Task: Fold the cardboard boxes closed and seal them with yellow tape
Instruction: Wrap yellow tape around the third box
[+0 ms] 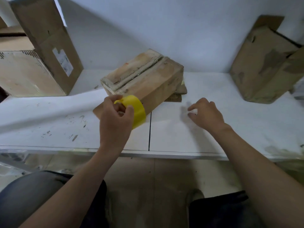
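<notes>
A worn cardboard box (pixel 144 76) lies tilted in the middle of the white table (pixel 205 129), its upper face folded shut with old clear tape along the seam. Loose flaps stick out beneath it at the front left and right. My left hand (pixel 115 116) grips a roll of yellow tape (pixel 137 111) just in front of the box's near corner, fingers hooked through the core. My right hand (pixel 205 112) hovers over the bare tabletop to the right of the box, fingers loosely curled and blurred, holding nothing.
A large cardboard box (pixel 41 51) with a white label stands at the back left. Another worn box (pixel 266 63) leans at the back right. A white wall closes the back. The table's front edge (pixel 148 153) runs above my knees.
</notes>
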A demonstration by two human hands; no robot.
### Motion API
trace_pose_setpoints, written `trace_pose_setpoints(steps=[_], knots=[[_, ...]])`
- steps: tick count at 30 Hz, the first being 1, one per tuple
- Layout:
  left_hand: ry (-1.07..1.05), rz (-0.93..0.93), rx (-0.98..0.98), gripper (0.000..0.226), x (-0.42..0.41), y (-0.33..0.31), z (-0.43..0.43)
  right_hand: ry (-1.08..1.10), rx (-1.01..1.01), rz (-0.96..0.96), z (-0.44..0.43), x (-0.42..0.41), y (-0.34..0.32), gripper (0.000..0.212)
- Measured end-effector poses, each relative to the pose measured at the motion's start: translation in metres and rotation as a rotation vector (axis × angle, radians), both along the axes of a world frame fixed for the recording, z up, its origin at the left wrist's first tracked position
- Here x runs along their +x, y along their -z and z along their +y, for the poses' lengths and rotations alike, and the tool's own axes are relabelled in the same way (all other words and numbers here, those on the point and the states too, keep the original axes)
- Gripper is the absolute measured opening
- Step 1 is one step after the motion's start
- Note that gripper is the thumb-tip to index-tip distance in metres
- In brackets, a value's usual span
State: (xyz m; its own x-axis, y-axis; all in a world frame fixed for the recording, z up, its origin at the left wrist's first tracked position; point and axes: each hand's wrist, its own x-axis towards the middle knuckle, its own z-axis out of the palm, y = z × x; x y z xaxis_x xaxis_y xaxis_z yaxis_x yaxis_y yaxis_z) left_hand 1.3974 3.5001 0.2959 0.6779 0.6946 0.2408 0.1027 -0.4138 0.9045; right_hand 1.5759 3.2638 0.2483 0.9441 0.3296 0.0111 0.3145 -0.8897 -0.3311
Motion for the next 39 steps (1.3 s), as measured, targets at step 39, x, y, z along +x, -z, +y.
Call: trace_pose_setpoints(steps=[39], knots=[[-0.137,0.145,-0.019,0.038,-0.037,-0.004,0.057,-0.071,0.789,0.061,0.100,-0.033,-0.055,0.013]])
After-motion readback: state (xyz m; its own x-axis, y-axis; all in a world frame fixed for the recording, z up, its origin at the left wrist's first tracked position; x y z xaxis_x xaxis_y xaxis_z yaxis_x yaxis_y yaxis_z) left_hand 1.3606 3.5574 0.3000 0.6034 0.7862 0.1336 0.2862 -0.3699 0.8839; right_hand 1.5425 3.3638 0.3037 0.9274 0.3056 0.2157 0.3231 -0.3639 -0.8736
